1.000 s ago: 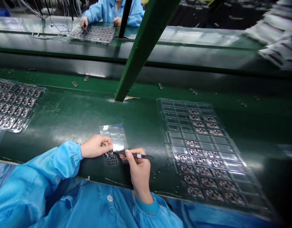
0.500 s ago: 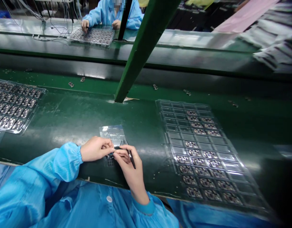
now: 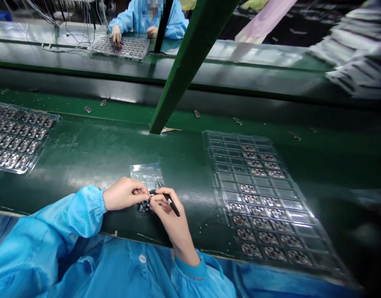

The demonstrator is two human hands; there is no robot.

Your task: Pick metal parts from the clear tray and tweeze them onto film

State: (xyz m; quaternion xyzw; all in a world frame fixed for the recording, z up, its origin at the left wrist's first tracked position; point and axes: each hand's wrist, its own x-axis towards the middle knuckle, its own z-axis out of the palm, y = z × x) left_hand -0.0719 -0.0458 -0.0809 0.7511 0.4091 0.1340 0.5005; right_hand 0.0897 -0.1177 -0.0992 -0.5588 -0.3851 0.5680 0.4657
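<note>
My left hand (image 3: 125, 194) is closed in a pinch; a thin dark wire (image 3: 146, 181) rises from its fingertips. Directly below those fingertips is a small circuit board (image 3: 143, 206), partly covered by the fingers. My right hand (image 3: 168, 211) is closed around black tweezers (image 3: 173, 205), which lie across the fingers with their tips pointing up and away. The right thumb and forefinger come together beside the board, close to the left fingertips; what exactly is pinched there is too small to tell. A clear plastic bag (image 3: 146, 170) lies flat just beyond both hands.
To the right, a clear compartment tray (image 3: 229, 169) holds several circuit boards. Another filled tray (image 3: 29, 165) is at the left. A slanted green post (image 3: 178, 78) rises behind the bag. Loose boards (image 3: 197, 114) lie on the green strip (image 3: 125, 111). Across from me, a co-worker's hand (image 3: 116, 37) is over a tray.
The loose boards on the green strip have shifted left. My right hand and the tweezers have moved slightly, and more of the circuit board shows. The co-worker's hand and pink cloth moved too.
</note>
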